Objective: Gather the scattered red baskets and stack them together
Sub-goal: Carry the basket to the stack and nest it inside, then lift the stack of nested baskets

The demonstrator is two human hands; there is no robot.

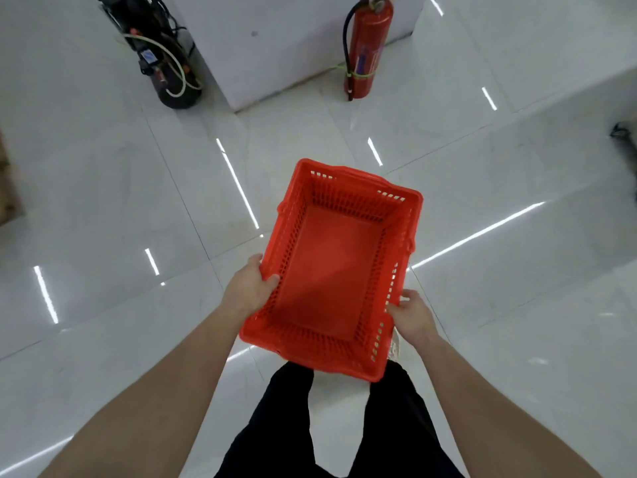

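Nearest the camera, black trousers (389, 426) are seen from above, with two bare forearms reaching forward over them. A single red basket (331, 263) is held between the two hands, in the air above the white tiled floor (120, 208) and just ahead of the legs, its open side turned up towards the camera and its long axis pointing away and slightly to the right. The left hand (251, 288) is closed on the basket's left long rim, with the thumb hooked over the edge into the inside and the fingers hidden beneath the outer wall. The right hand (412, 315) is curled round the right rim near the closest corner, the fingertips pinching the perforated wall. Bright strips of light are reflected in the glossy tiles around the basket. Farther off, a red fire extinguisher (365, 50) is stood upright on the floor beside a white block (275, 46), and a black machine with pale hoses (165, 60) is stood at the block's left.
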